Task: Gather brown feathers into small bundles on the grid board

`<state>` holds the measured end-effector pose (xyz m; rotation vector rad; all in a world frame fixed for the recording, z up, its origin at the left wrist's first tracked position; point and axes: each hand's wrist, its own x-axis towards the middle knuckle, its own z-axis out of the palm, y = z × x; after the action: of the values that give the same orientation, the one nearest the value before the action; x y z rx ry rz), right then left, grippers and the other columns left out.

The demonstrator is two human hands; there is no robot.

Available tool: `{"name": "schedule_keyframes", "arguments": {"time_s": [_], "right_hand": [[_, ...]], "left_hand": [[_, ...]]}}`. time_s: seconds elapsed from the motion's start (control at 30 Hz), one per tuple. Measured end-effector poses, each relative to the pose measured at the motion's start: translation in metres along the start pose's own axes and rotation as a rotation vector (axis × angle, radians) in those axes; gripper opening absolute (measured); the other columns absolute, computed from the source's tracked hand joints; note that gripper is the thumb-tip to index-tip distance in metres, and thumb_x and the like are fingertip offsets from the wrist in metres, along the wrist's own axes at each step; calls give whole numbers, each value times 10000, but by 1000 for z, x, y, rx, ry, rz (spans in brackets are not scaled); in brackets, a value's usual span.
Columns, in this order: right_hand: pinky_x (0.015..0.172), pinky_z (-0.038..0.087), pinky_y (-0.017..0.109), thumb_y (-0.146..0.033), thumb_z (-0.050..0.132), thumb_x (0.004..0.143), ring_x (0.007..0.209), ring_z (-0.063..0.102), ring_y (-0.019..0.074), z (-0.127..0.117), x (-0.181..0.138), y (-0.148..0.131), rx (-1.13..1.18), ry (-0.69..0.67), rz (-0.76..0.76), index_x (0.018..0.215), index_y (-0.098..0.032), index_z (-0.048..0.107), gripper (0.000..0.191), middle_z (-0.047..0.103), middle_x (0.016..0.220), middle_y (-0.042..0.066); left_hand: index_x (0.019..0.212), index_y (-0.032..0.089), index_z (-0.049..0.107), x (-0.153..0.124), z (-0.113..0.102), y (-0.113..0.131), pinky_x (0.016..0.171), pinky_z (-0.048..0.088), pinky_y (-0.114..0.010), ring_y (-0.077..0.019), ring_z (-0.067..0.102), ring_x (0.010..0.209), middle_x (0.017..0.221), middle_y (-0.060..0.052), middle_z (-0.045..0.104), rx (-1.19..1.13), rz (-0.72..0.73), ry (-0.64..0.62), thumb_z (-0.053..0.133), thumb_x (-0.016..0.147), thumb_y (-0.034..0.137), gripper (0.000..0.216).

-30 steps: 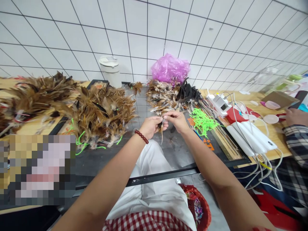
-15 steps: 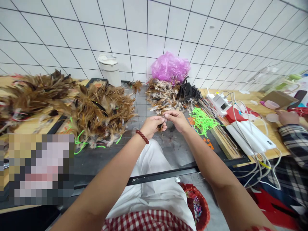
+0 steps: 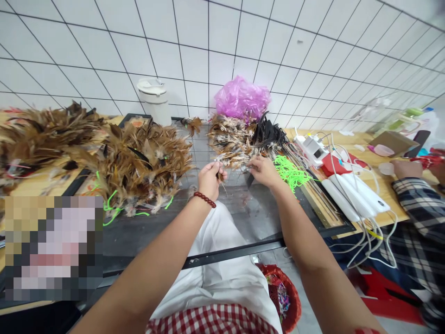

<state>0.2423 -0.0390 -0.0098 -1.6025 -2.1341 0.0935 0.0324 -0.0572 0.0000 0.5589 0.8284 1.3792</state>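
Right hand (image 3: pixel 263 170) has parted from my left hand (image 3: pixel 210 182), fingers half curled by the feather pile (image 3: pixel 229 134) in front of the purple bag (image 3: pixel 242 98); hold unclear. Left, nearer me than the bag, pinches a few feathers (image 3: pixel 220 176); firm pressure should keep stems together.

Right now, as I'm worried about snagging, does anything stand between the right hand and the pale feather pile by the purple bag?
Nothing visible does: the right hand is at the near edge of the pale feather pile. The purple bag is behind the pile, and the green strings lie right of the hand.
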Motion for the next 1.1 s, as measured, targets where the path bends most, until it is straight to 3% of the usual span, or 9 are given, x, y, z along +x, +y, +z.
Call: {"name": "schedule_keyframes", "arguments": {"time_s": [0.17,0.3,0.5,0.7,0.9,1.0,1.1], "right_hand": [[762,401,301,-192,567,778,829,548,193,1,1,-7,0,-126,-8,749,-178,666,105,631,855,76],[703,382,281,-182,475,826,751,513,170,-1,3,-19,175,-111,-93,772,-171,604,140,610,785,54],[677,384,262,-238,495,833,692,513,140,-4,2,-36,441,-94,-148,773,-169,594,134,588,719,11],[763,436,301,-267,585,786,769,588,155,-2,3,-36,673,-91,-89,784,-167,669,131,669,801,31],[771,479,324,-237,640,734,776,621,159,0,2,-37,835,-45,-10,932,-181,683,210,693,836,33],[776,492,330,-207,628,739,773,635,164,0,0,-42,763,-35,-66,956,-192,683,224,694,828,31],[773,491,330,-213,630,744,781,624,165,2,-1,-45,680,22,-115,958,-199,685,221,687,838,33]], "left_hand": [[737,131,572,1,-1,-1,482,432,-177,-58,524,472,530,51,476,35,4,5,568,815,195,101],[732,140,583,2,-1,-5,492,438,-184,-62,541,495,582,39,512,104,19,-14,615,789,237,117],[700,119,655,-1,1,-14,425,397,-178,-50,565,507,961,-70,662,491,107,-150,622,749,197,97],[637,120,657,-2,0,-15,536,456,-186,-75,552,521,563,-8,602,533,94,-202,593,744,156,130],[708,132,651,1,-1,-14,445,415,-193,-86,537,450,541,2,594,482,73,-99,587,762,216,118],[793,143,687,-1,-3,-18,413,368,-186,-93,516,412,472,16,562,608,122,-147,600,766,248,139],[737,154,703,-2,-3,-21,461,397,-182,-96,551,470,500,7,590,711,193,-192,627,738,213,96]]}}
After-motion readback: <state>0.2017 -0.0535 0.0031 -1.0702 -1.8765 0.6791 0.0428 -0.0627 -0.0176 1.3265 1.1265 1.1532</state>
